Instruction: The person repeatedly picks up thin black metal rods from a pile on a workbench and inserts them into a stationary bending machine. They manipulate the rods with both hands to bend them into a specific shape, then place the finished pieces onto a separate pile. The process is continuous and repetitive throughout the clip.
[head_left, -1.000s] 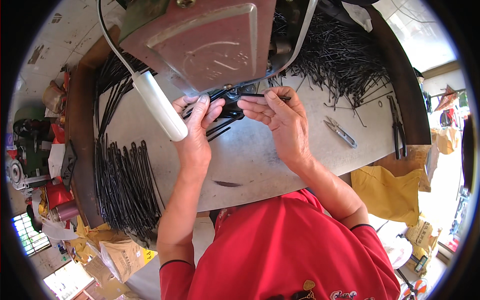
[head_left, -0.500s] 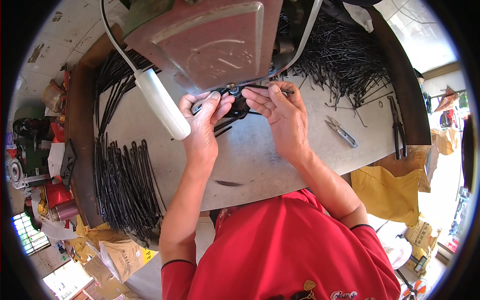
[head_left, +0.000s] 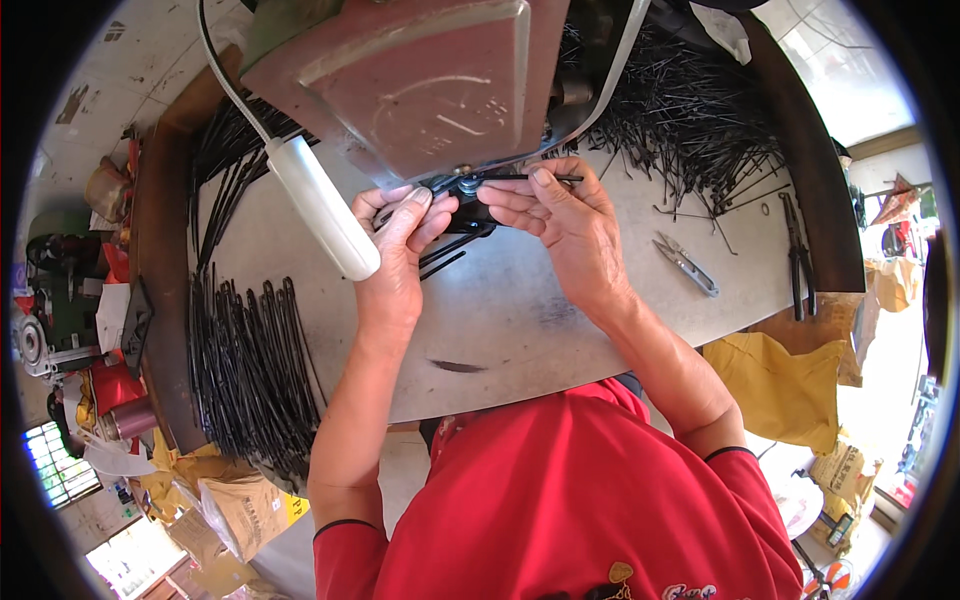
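Below the machine's maroon head, both hands grip one thin black rod-like strip, which passes by a small round metal part at the machine's lower edge. My left hand pinches it left of that part, thumb on top. My right hand pinches it on the right, and its free end sticks out past the fingers. Several more black strips lie under the machine beside my left hand. The exact contact of strip and metal part is too small to make out.
A white tube lamp on a bent neck hangs close to my left forearm. Black looped strips lie bundled at left; a tangled heap fills the far right. Thread snips and long-handled pliers lie at right.
Both hands have shifted slightly to the left with the black strip between them. My left forearm has swung a little outward. The grip stays the same.
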